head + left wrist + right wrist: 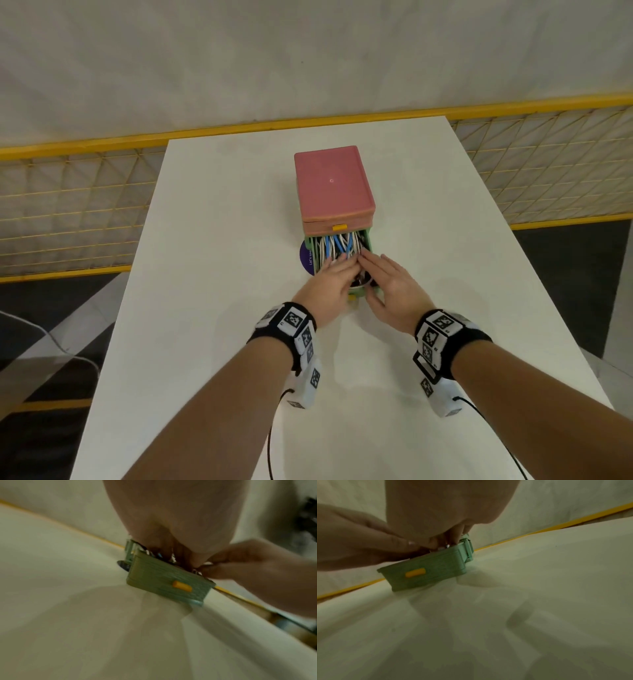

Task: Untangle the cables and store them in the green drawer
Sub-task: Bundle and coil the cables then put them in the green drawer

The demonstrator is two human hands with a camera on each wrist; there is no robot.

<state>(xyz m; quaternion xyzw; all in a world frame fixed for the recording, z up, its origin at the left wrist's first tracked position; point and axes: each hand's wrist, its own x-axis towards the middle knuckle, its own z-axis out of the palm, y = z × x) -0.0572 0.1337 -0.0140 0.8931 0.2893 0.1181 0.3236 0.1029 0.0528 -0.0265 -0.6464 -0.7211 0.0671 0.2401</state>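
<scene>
The green drawer (368, 240) is pulled out from under a pink cabinet (330, 181) in the head view. White and blue cables (337, 245) fill it. My left hand (337, 265) and right hand (368, 260) lie side by side on the cables at the drawer's near end, fingers fairly straight and pressing down. They hide the near part of the cables. The left wrist view shows the drawer front (164, 582) with its yellow handle (181, 586), and my left hand (171, 550) reaching into the top. In the right wrist view my right hand (450, 535) reaches over the drawer front (426, 572).
The cabinet stands mid-table on a white table (205, 240). A purple disc (304, 257) pokes out at the drawer's left. A yellow mesh fence (68, 205) runs behind and beside the table. The pink drawer above has a yellow handle (339, 226).
</scene>
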